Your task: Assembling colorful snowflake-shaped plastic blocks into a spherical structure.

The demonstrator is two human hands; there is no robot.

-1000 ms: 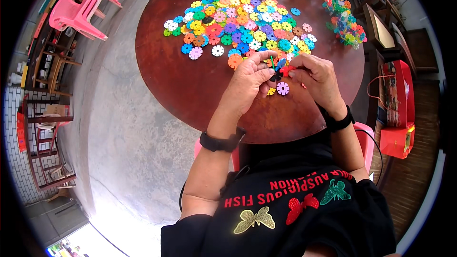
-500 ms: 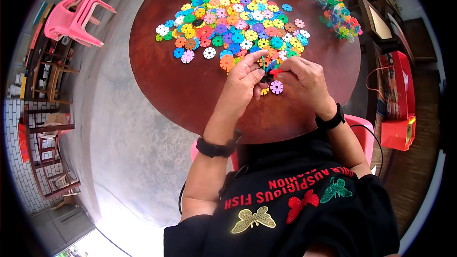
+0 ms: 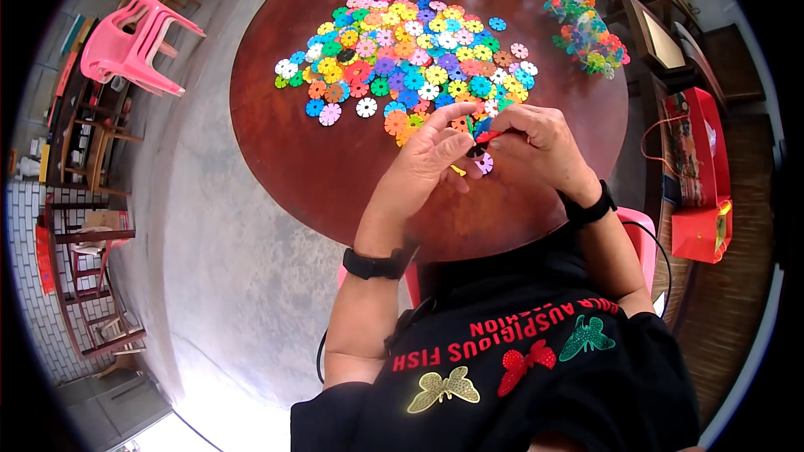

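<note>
Right hand (image 3: 544, 147) pinches a red piece (image 3: 487, 136) between thumb and fingertips, up against a small cluster (image 3: 476, 151) of black, blue and green pieces, which the left hand (image 3: 424, 157) grips with thumb and fingers, over the table's near half. Just below show a purple disc (image 3: 485, 165) and a yellow sliver (image 3: 457, 171) (whether lying loose or joined on, I cannot tell). Beyond, a pile of notched, many-coloured discs (image 3: 385, 64) spreads toward the far edge of the round table (image 3: 306, 176); assembled colourful shapes (image 3: 586, 38) line its far right edge.
</note>
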